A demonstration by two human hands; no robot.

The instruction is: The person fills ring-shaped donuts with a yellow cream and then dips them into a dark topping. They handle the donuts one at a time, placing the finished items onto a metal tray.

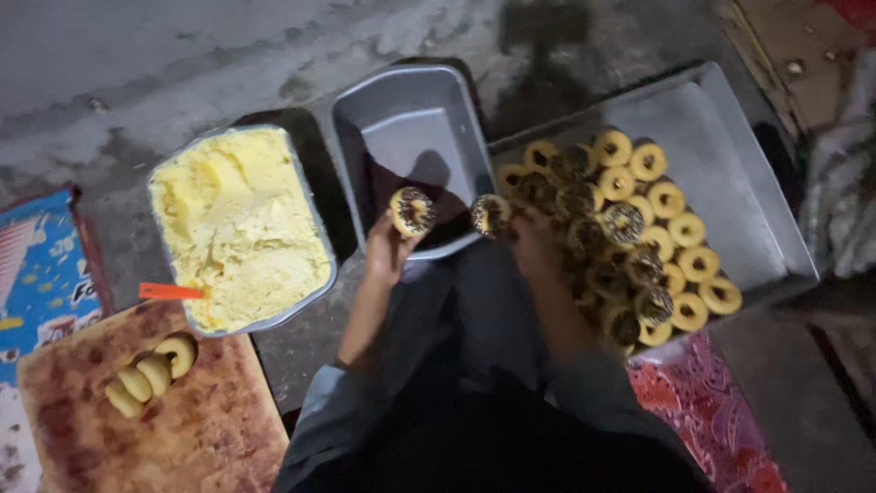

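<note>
Shows, far left at 9 o'clock, a colourful printed packet (pixel 41 274) on the concrete floor (pixel 182 64). Shows at 8 o'clock a wooden board (pixel 210 429) bearing a short row of plain dough rings (pixel 151 372). Just above, at 10 o'clock, shows a metal dish of pale yellow dough (pixel 239 224) with an orange handle (pixel 169 292) on its near rim.

At centre, toward 12 o'clock, shows a grey pan (pixel 401 128) with a dark pool inside. Over its near edge, left hand (pixel 388 251), fingers pinching a dark-topped sprinkled ring (pixel 412 212). Just beside, right hand (pixel 534 242), fingers pinching a second ring (pixel 490 215) at the pan's corner.

At 2 o'clock, shows a large metal tray (pixel 730 155) filled with rows of finished rings (pixel 639 228), some plain yellow, some dark-topped. Appears to be mid-coating, rings between pan and tray. At 5 o'clock, red patterned cloth (pixel 703 402).
</note>
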